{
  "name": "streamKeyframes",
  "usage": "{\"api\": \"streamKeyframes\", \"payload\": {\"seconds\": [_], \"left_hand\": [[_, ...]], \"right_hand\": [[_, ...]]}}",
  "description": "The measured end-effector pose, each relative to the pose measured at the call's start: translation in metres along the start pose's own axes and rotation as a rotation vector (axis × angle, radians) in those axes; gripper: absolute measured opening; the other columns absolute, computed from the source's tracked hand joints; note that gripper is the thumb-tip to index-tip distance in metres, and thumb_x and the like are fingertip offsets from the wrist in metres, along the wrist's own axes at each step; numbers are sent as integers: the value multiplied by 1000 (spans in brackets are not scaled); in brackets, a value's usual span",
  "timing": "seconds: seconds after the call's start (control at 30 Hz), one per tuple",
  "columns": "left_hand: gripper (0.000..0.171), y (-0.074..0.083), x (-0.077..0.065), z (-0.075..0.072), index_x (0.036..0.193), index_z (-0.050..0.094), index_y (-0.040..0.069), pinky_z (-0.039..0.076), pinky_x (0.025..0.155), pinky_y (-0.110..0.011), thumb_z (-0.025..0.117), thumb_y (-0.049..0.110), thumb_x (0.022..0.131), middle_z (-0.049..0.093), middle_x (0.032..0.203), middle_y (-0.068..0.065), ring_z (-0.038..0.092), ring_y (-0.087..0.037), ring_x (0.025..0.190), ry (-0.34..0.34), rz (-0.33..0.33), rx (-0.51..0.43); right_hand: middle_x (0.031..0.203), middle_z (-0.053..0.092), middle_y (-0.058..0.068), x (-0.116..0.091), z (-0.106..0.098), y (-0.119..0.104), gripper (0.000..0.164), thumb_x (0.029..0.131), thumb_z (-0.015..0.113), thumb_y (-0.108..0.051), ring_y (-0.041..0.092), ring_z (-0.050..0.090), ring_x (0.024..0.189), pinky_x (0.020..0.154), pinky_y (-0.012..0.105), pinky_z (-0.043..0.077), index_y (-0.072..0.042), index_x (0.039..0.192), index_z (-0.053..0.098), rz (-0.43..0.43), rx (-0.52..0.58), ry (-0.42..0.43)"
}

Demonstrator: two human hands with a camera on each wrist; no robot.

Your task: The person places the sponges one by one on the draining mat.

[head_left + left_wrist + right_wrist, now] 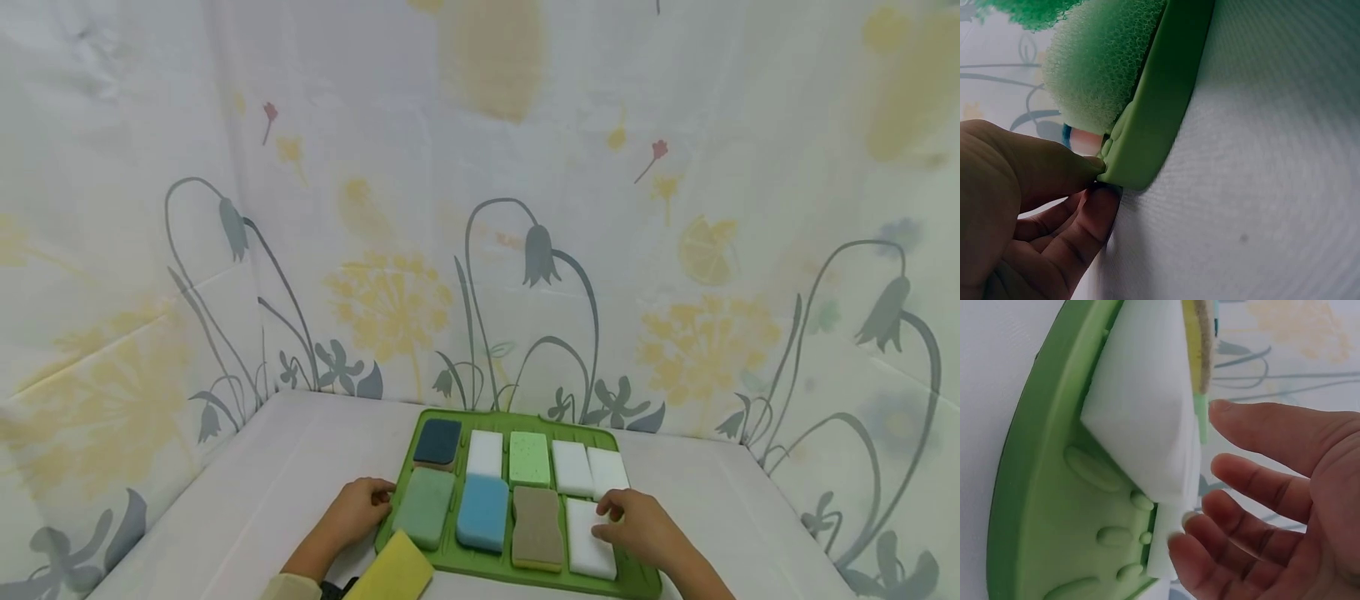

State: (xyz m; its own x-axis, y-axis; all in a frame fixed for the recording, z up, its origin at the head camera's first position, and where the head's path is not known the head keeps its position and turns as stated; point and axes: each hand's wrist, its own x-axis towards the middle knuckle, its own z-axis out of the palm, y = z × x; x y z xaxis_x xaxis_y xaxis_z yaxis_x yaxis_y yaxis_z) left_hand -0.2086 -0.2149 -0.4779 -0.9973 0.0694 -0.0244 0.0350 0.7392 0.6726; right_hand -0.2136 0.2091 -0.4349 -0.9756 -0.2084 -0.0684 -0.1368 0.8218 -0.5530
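At the left side of a green ridged tray (637, 579), my left hand (360, 512) pinches the rim. In the left wrist view its thumb lies above the tray wall (1154, 137) and a fingertip touches underneath. My right hand (645, 525) hovers at the tray's right side beside a white sponge (588, 550). The right wrist view shows its fingers (1260, 478) loosely bent and apart from that white sponge (1138, 400), holding nothing. Also in the front row lie a grey-green sponge (423, 508), a blue sponge (482, 512) and a taupe sponge (536, 525) with a yellow underside.
A dark blue sponge (437, 442), a light green sponge (529, 458) and several white ones fill the back row. A yellow block (393, 571) shows at the tray's front left, by the left wrist. Behind the white table (322, 433) hangs a flower-patterned curtain (405, 208).
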Motion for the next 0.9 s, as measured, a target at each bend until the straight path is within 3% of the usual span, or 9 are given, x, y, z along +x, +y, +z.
{"api": "streamKeyframes", "payload": {"seconds": [0.47, 0.9], "left_hand": [[29, -3, 2, 2, 113, 69, -4, 53, 73, -37, 65, 5, 86, 69, 93, -4, 63, -16, 86, -2, -4, -10], [28, -3, 1, 1, 112, 69, -5, 51, 69, -33, 65, 5, 85, 67, 88, -2, 60, -14, 82, 9, 24, -10]], "right_hand": [[82, 58, 1, -5, 7, -19, 20, 80, 78, -25, 14, 49, 68, 57, 27, 41, -12, 91, 67, -188, -9, 30], [87, 56, 0, -2, 22, -53, 18, 85, 72, -28, 13, 48, 71, 61, 29, 42, -13, 94, 67, -258, 90, -118]]}}
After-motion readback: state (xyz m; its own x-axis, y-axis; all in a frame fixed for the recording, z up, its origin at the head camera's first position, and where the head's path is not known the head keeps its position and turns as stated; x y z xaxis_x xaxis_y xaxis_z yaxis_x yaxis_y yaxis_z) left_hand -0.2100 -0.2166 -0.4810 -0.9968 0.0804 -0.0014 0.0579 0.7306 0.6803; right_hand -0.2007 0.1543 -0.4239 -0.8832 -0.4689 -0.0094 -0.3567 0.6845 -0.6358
